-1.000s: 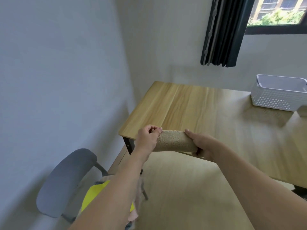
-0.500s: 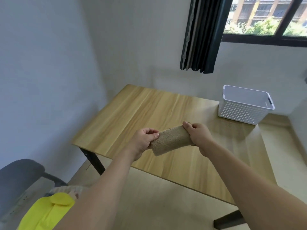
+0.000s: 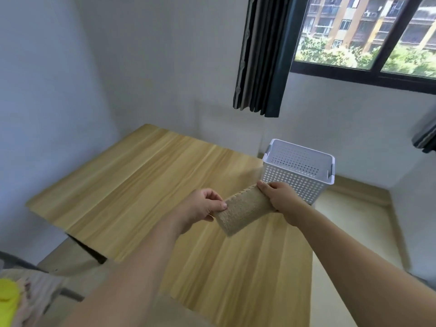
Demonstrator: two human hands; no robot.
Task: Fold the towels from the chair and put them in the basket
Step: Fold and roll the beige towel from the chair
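Note:
A folded beige towel (image 3: 243,210) hangs in the air above the wooden table (image 3: 146,185). My left hand (image 3: 203,207) pinches its near end and my right hand (image 3: 277,193) grips its far end. Just beyond my right hand, a white perforated basket (image 3: 299,171) stands at the table's far right corner, and nothing shows inside it. At the bottom left lie more towels, a yellow one (image 3: 8,300) and a pale patterned one (image 3: 37,291), on the grey chair (image 3: 9,260), which is mostly cut off.
Dark curtains (image 3: 262,55) hang beside a window (image 3: 368,36) above the table's far side. White walls close in on the left and behind. Pale floor lies to the right of the table, whose dark leg (image 3: 87,250) shows at the left.
Both hands carried the folded towel from near the table's left front edge out over the tabletop and rightward, close to the basket. The view swung right, so the chair slid off to the bottom left.

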